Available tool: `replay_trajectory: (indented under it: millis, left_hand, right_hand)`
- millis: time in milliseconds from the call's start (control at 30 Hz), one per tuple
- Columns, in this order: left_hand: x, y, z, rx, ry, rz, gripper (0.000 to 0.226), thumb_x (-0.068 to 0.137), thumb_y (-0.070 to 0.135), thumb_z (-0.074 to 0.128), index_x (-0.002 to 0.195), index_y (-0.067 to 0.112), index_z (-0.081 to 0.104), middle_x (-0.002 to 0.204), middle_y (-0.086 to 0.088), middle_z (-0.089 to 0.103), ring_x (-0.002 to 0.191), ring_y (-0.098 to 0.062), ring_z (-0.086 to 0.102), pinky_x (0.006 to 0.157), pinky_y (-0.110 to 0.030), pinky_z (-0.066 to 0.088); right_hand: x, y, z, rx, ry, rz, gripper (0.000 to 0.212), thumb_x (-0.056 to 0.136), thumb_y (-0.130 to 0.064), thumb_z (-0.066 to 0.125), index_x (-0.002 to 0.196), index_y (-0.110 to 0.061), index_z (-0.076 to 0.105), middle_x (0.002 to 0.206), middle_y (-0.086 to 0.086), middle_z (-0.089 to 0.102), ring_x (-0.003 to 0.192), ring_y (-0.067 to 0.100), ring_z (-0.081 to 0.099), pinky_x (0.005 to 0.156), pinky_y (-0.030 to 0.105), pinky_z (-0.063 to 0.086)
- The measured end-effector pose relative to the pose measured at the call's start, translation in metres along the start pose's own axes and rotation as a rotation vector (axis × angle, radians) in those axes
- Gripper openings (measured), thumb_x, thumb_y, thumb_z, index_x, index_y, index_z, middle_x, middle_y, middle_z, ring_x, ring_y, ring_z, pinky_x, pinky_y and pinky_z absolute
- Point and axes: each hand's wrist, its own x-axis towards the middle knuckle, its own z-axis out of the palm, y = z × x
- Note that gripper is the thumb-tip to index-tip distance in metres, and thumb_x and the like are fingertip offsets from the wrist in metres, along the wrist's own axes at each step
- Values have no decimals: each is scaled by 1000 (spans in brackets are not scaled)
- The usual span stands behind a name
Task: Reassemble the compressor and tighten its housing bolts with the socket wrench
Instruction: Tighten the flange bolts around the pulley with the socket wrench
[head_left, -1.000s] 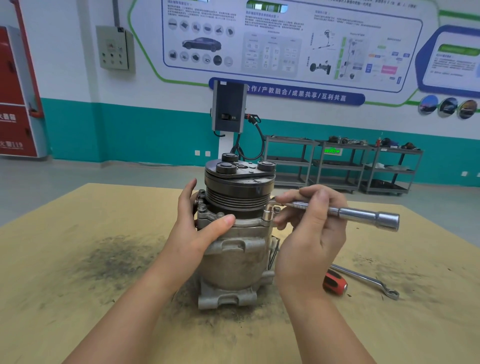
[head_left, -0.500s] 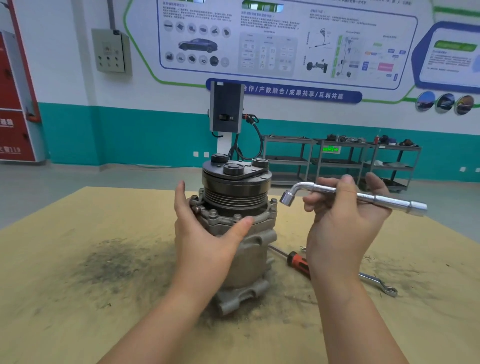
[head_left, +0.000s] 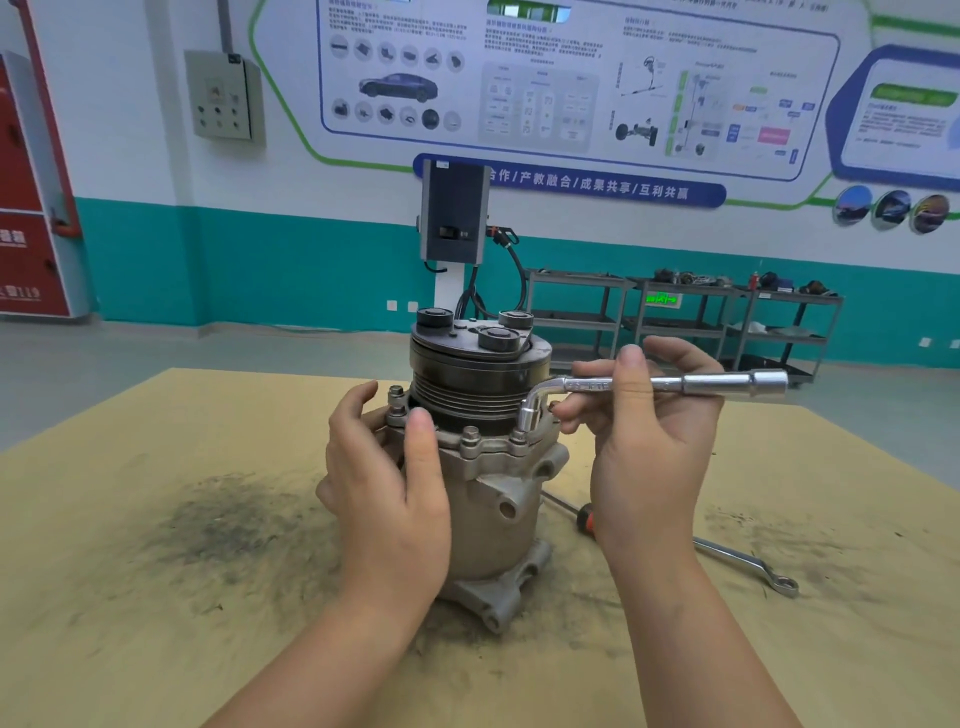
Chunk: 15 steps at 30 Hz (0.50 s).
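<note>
Compressor (head_left: 488, 499) stood upright, counter (head_left: 156, 597) centre; cast metal, judged heavy, rigid, greasy. Left hand (head_left: 384, 488) cupped housing w/ loosely curved fingers, steadying. Right hand (head_left: 639, 431) pinched L-shaped socket wrench (head_left: 670, 385), socket end on right flange bolt (head_left: 519, 434). Handle had open room to right; pulley (head_left: 478, 384) close behind limits swing. Screwdriver (head_left: 582, 517), spanner (head_left: 748, 566) near right.

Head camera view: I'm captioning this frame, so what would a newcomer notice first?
The upright grey metal compressor at the table's centre, topped by a dark grooved pulley. The left hand steadies its side, while the right hand holds a chrome L-shaped socket wrench with its socket down on a flange bolt.
</note>
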Motion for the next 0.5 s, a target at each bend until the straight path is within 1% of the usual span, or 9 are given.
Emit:
replay_trajectory:
  millis: [67, 133, 167, 200, 267, 300, 400, 467, 500]
  left_hand:
    - [2, 3, -2, 30, 68, 29, 30, 92, 48, 35, 117, 32, 38, 96, 15, 58, 96, -13, 59, 99, -61, 37]
    - [6, 4, -4, 46, 144, 45, 21, 93, 41, 36, 107, 28, 43, 77, 18, 57, 79, -3, 58, 94, -64, 39]
    - [9, 3, -5, 47, 170, 40, 19, 93, 39, 37, 105, 26, 45, 71, 17, 56, 74, -2, 57, 92, -65, 40]
    - [12, 1, -6, 37, 184, 30, 18, 93, 37, 37, 104, 26, 45, 72, 17, 56, 73, -4, 58, 92, -65, 40]
    - [17, -2, -9, 2, 181, 34, 17, 92, 34, 40, 105, 25, 46, 83, 19, 56, 79, -12, 59, 96, -63, 40]
    - [20, -3, -9, -7, 167, 56, 18, 92, 34, 41, 107, 25, 46, 91, 18, 54, 86, -14, 57, 99, -59, 39]
    - [26, -12, -10, -48, 65, 47, 28, 91, 39, 44, 114, 24, 46, 112, 10, 51, 110, -10, 49, 104, -37, 40]
    - [27, -16, -9, -107, -30, -26, 35, 89, 45, 42, 118, 25, 48, 119, 9, 54, 114, -4, 51, 99, -23, 41]
    - [27, -18, -8, -131, -72, -42, 34, 89, 46, 41, 116, 27, 50, 117, 11, 57, 111, 2, 53, 95, -16, 42]
  right_hand:
    - [2, -1, -2, 13, 16, 28, 10, 101, -7, 45, 101, -17, 44, 71, 7, 67, 47, 20, 60, 48, 27, 49]
    - [5, -1, -5, 17, 30, 58, 12, 101, -7, 44, 99, -18, 45, 69, 6, 67, 46, 19, 59, 47, 26, 48]
    - [6, -1, -6, 22, 35, 77, 13, 101, -5, 44, 98, -18, 45, 68, 5, 67, 45, 18, 58, 47, 25, 47]
    - [8, -1, -7, 34, 42, 105, 15, 100, -4, 43, 97, -18, 45, 67, 5, 67, 44, 18, 57, 47, 24, 46]
    - [11, -1, -9, 89, 67, 190, 18, 98, 1, 42, 96, -17, 45, 64, 5, 67, 42, 17, 54, 45, 23, 44]
    - [13, -1, -9, 131, 84, 237, 19, 97, 3, 41, 96, -15, 45, 63, 5, 67, 41, 16, 52, 44, 22, 42]
    - [15, -1, -10, 218, 129, 309, 19, 95, 4, 38, 93, -14, 45, 59, 4, 64, 40, 15, 48, 42, 20, 39]
    - [11, 0, -8, 208, 170, 270, 18, 95, 3, 38, 89, -14, 43, 56, 3, 61, 39, 16, 44, 42, 20, 36]
    - [7, 1, -5, 184, 190, 217, 17, 95, 1, 39, 88, -14, 42, 57, 3, 61, 39, 17, 43, 42, 20, 35]
